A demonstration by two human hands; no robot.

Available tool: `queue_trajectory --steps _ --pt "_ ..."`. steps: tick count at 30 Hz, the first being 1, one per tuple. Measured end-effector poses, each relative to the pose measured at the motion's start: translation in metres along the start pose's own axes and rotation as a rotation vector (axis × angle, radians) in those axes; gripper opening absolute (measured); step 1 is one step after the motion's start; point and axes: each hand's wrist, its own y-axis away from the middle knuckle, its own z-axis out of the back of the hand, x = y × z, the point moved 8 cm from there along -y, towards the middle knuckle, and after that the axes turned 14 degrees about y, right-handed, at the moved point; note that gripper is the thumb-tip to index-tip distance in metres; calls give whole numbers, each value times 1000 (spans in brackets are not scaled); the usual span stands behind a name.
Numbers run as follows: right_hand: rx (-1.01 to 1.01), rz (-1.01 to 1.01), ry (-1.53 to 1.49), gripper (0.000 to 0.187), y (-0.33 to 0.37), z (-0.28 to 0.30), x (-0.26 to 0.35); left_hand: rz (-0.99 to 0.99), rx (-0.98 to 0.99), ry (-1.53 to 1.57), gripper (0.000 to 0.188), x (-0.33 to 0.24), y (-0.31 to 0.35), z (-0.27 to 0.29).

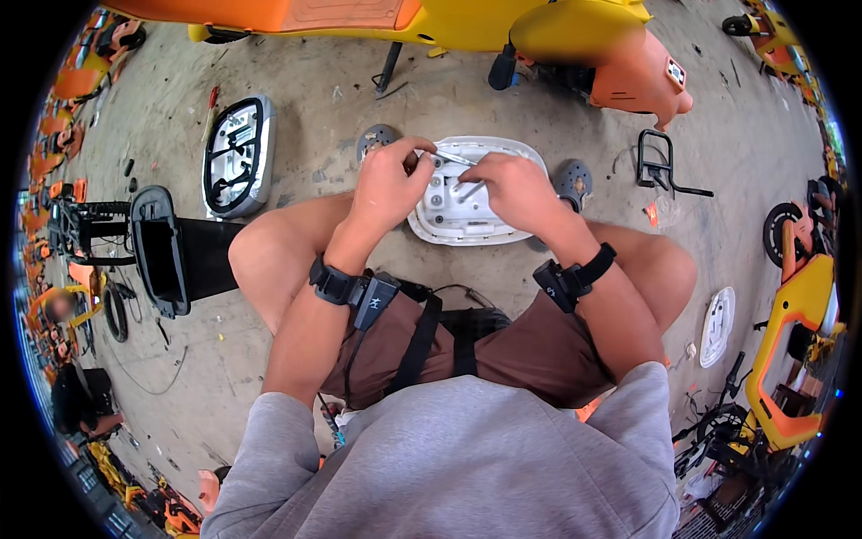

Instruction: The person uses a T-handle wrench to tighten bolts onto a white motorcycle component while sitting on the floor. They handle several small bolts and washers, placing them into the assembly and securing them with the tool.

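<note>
A white rounded plastic cover (476,235) lies on the floor between my feet, its ribbed inner side with round screw posts facing up. Over its far edge, a thin silver rod-like piece (455,158) spans the gap between my hands; its exact kind is unclear. My left hand (393,182) pinches its left end with closed fingers. At the other end, my right hand (519,193) has its fingers curled around it. A short grey shaft (472,190) shows below the right fingers, and I cannot tell whether it is held or part of the cover.
To the left lies a similar white-grey shell with a black gasket (241,157), beside a red-handled screwdriver (212,99). A black scooter part (162,251) sits nearer. A yellow-orange scooter (431,22) stands ahead. At right are a black metal rack (657,162) and a white panel (717,327).
</note>
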Motion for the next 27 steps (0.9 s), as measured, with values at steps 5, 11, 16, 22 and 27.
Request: queue_trajectory --steps 5,11,16,22,27 --pt "16 -116 152 34 3 32 -10 30 -213 223 21 41 -18 1" --pt "-15 -196 183 36 8 59 -29 794 -186 922 12 155 -51 -49" --pt "-104 -188 171 37 14 72 -33 884 12 428 28 263 -5 -93" --pt "-173 -181 172 22 25 82 -39 474 197 -283 47 343 23 -91" --pt "-204 -179 186 16 26 87 -40 315 172 -245 42 315 30 -109"
